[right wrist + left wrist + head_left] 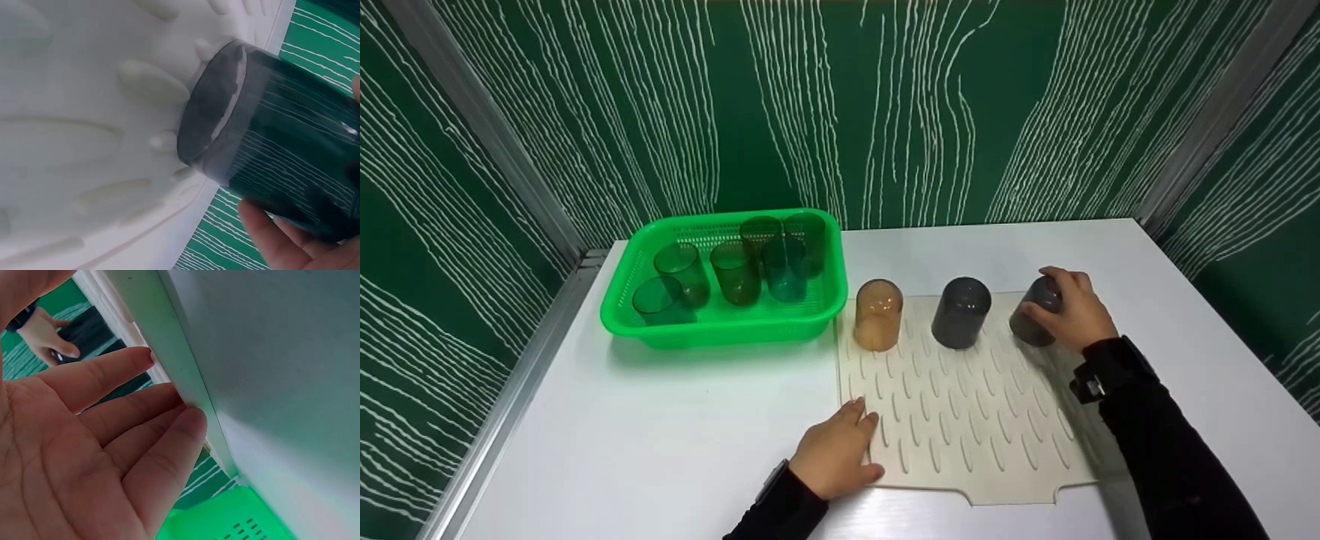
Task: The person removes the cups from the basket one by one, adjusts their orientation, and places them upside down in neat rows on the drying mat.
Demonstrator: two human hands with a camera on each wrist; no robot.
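My right hand grips a dark grey tumbler at the far right corner of a cream ridged draining mat. Upside down, the tumbler has its rim at the mat in the right wrist view, where my fingers wrap its side. My left hand rests at the mat's left edge, its fingers extended against that edge. To the left of the held tumbler stand a second dark grey tumbler and an amber tumbler, both inverted on the mat.
A green plastic basket stands on the white table at the left. It holds several tinted tumblers, among them a brownish one and a teal one. Green walls with white lines enclose the table.
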